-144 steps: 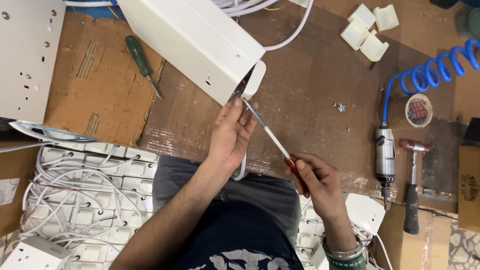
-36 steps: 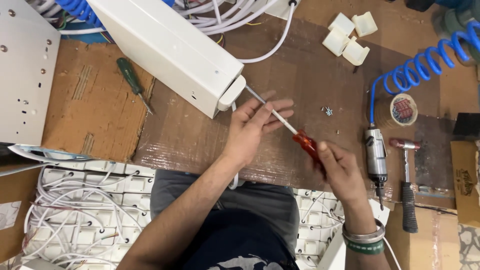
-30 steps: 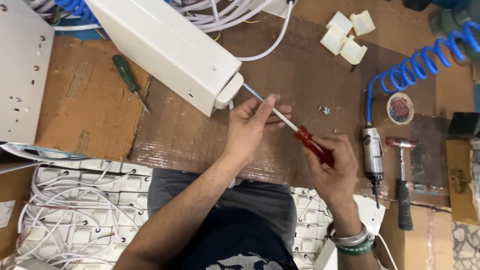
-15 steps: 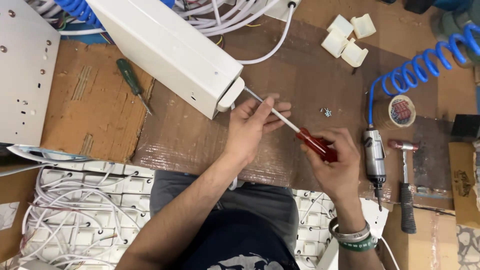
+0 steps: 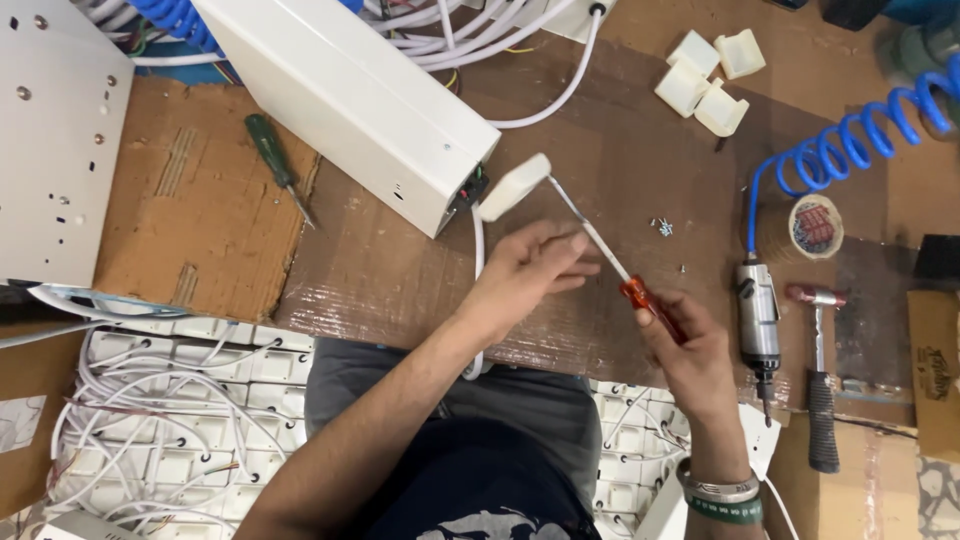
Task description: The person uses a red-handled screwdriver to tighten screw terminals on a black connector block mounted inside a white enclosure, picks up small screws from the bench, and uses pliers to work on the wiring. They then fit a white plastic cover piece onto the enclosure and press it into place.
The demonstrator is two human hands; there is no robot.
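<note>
The right hand [image 5: 690,355] grips the red-handled screwdriver [image 5: 610,255]; the left hand [image 5: 525,270] pinches its metal shaft (hands apart). Its tip meets the white plastic end cap [image 5: 513,187] beside the long white metal housing [image 5: 350,100].

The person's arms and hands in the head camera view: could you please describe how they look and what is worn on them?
Both forearms are bare, with no sleeves or gloves showing. The left hand and its wrist carry no jewellery that can be seen. The right hand has two bands at the wrist: a silver metal bangle and, just below it, a green wristband. The fingers show no rings.
</note>
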